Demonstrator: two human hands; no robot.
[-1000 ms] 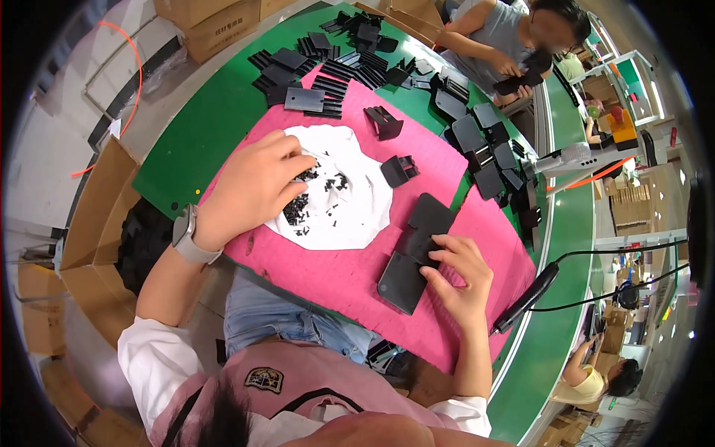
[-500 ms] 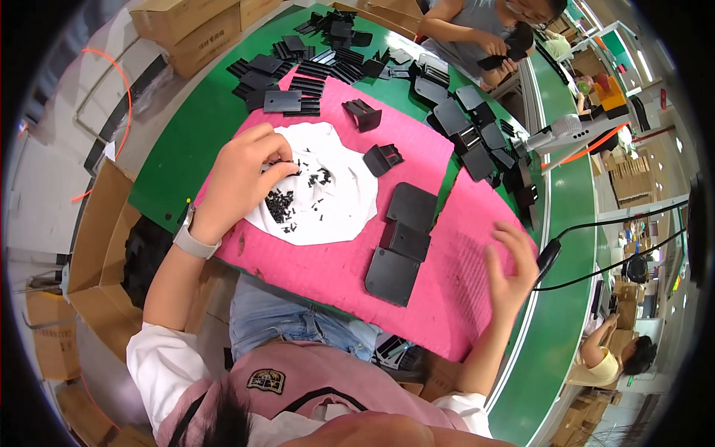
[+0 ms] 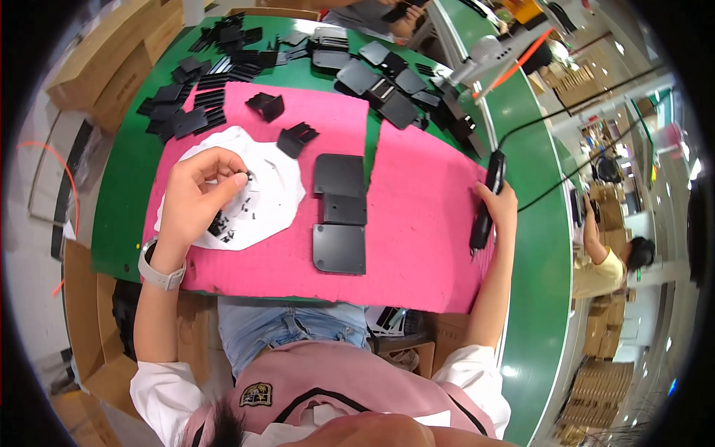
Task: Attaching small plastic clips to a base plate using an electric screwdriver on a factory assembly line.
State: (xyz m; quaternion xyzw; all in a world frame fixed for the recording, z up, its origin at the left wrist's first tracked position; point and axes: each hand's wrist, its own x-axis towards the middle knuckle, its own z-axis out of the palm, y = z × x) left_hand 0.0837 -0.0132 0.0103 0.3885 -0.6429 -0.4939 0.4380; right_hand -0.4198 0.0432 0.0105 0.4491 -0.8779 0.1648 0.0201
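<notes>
Thumb and fingers of my left hand are pinched over a crumpled white sheet, with a dark bit at the fingertips that looks like one of the small black screws. More black screws lie in a loose heap and scattered on that sheet. At the right, my right hand is closed around a black corded electric screwdriver, its tip pointing down toward me. Between the hands lie two flat black plates joined by a smaller black middle piece.
Pink board covers the green table. Two black brackets sit beyond the sheet. Stacks of black parts line the far edge. The screwdriver's cable runs off right. Another person's hand works across the table.
My right hand has gone from open and raised to gripping the electric screwdriver. My left hand stays pinched over the sheet. The whole view has shifted and turned.
</notes>
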